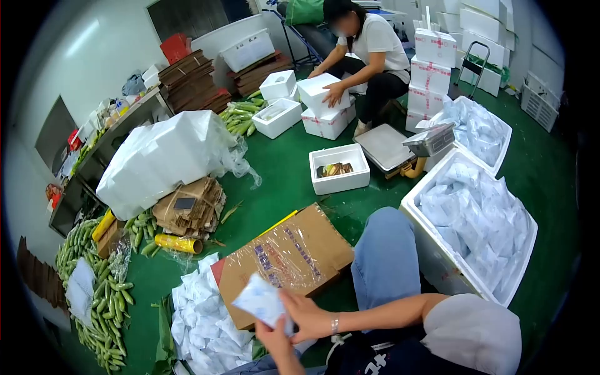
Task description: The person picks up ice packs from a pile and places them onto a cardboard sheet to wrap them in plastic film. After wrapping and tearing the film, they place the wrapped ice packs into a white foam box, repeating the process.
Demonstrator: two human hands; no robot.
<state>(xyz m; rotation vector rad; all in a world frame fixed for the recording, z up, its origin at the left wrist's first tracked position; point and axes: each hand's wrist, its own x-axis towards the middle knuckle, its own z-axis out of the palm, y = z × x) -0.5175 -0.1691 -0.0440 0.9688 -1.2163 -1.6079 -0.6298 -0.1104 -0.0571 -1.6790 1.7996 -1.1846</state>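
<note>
Both my hands are closed on a white ice pack [259, 300] with faint print, held up over the near edge of a taped cardboard box [331, 244]. My left hand [275, 340] grips from below, its fingers partly hidden. My right hand [307, 315], with a bracelet at the wrist, holds the pack's right side. On the floor just left of my hands lies a heap of similar white packs [203, 319]. A big foam box [415, 215] full of such packs stands to my right.
A co-worker [375, 50] sits ahead, both hands on a white foam box [320, 94]. Between us are a platform scale [382, 149] and an open foam box [340, 182]. Corn cobs [106, 312], yellow tape [178, 242] and stacked cardboard [190, 209] lie to the left.
</note>
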